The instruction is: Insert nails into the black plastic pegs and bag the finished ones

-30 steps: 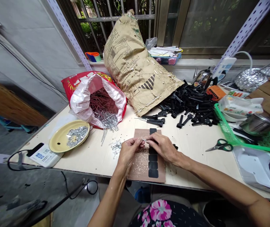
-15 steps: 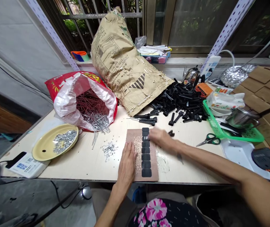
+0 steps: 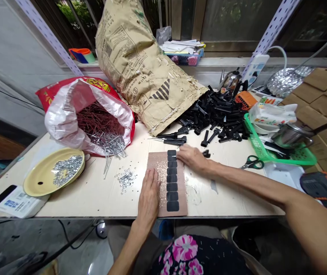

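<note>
My left hand (image 3: 148, 194) lies flat along the left edge of a brown board (image 3: 181, 202), fingers stretched out and together, holding nothing. A column of black rounded-square pads (image 3: 172, 187) runs down the board, with pale specks to its left. At the upper end of the column, my right hand (image 3: 192, 157) has its fingers closed and touches the board beside a pad. A small bright glint shows by its fingertips; what they pinch, if anything, is too small to make out. Small shiny metal pieces (image 3: 125, 178) lie scattered left of the board.
A red-and-white sack (image 3: 62, 120) of metal pins stands behind a yellow dish (image 3: 31, 183) of metal pieces. At the back lie a large paper sack (image 3: 137, 68) and a heap of black plastic parts (image 3: 220, 116). Scissors (image 3: 253, 163) and a green basket (image 3: 292, 158) are to the right.
My hands were together over the board, fingering a small shiny piece. They have parted: the left has come down flat at the board's left edge, the right has moved to the upper pads.
</note>
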The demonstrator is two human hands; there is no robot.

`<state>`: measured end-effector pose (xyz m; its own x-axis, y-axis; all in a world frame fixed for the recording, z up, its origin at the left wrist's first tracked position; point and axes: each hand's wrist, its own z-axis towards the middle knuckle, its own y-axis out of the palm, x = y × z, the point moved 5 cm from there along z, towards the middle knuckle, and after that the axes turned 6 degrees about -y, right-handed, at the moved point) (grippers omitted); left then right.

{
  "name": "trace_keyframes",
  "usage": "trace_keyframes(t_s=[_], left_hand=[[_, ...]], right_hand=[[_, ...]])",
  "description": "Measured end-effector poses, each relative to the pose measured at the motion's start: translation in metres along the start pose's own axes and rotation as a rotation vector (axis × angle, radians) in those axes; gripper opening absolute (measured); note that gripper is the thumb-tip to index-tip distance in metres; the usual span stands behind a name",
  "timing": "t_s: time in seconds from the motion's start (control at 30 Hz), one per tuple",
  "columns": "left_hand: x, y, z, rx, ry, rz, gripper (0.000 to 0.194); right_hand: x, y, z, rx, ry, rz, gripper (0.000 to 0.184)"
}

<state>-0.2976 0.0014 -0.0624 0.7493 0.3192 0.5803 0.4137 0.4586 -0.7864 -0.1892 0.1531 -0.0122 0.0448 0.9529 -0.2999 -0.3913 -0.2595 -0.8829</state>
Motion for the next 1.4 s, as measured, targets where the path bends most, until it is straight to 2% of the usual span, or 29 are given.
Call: trace_keyframes(t_s=[0.1, 0.17, 0.33, 0.5, 0.6, 0.7, 0.77, 0.87, 0.9, 0.97, 1.03, 1.1, 1.2, 1.27, 1.4], left_hand=[[0.002, -0.001, 0.000, 0.004, 0.012, 0.009, 0.044], [0.003, -0.001, 0.000, 0.007, 0.019, 0.017, 0.044], [0.005, -0.002, 0.001, -0.015, 0.022, 0.021, 0.045], [0.001, -0.001, -0.001, -0.033, 0.000, 0.017, 0.047], [-0.003, 0.001, -0.004, -0.029, 0.002, 0.016, 0.048], [-0.004, 0.003, -0.006, -0.008, 0.000, 0.036, 0.050], [-0.002, 0.004, -0.007, 0.001, -0.007, 0.048, 0.050], [0.003, -0.002, -0.006, 0.027, 0.009, 0.043, 0.049], [0.004, -0.008, -0.004, 0.051, 0.020, 0.044, 0.047], [0.001, -0.029, -0.001, 0.144, 0.018, 0.067, 0.042], [-0.011, -0.058, 0.002, 0.285, -0.043, 0.125, 0.035], [-0.029, -0.087, 0.002, 0.389, -0.121, 0.199, 0.031], [-0.058, -0.112, 0.002, 0.397, -0.209, 0.295, 0.030], [-0.073, -0.116, 0.003, 0.364, -0.238, 0.325, 0.031], [-0.088, -0.108, 0.017, 0.318, -0.280, 0.380, 0.033]], right_hand=[[-0.021, 0.008, -0.013, -0.116, -0.165, 0.057, 0.027], [-0.026, 0.008, -0.018, -0.153, -0.208, 0.086, 0.030], [-0.006, -0.004, -0.031, -0.128, -0.067, 0.142, 0.027], [0.025, -0.031, -0.081, -0.143, 0.129, 0.029, 0.024], [0.035, -0.045, -0.097, -0.170, 0.139, -0.053, 0.018], [0.045, -0.054, -0.071, -0.111, 0.136, -0.115, 0.017], [0.053, -0.052, -0.031, -0.047, 0.154, -0.120, 0.022], [0.062, -0.030, 0.046, -0.031, 0.112, -0.116, 0.026], [0.064, -0.020, 0.070, -0.036, 0.124, -0.153, 0.027], [0.065, 0.006, 0.109, -0.145, 0.122, -0.228, 0.028], [0.064, 0.030, 0.133, -0.230, 0.130, -0.272, 0.026], [0.062, 0.045, 0.143, -0.264, 0.141, -0.275, 0.024], [0.066, 0.058, 0.145, -0.275, 0.160, -0.258, 0.025], [0.070, 0.061, 0.144, -0.266, 0.163, -0.254, 0.026], [0.070, 0.062, 0.140, -0.216, 0.139, -0.263, 0.024]])
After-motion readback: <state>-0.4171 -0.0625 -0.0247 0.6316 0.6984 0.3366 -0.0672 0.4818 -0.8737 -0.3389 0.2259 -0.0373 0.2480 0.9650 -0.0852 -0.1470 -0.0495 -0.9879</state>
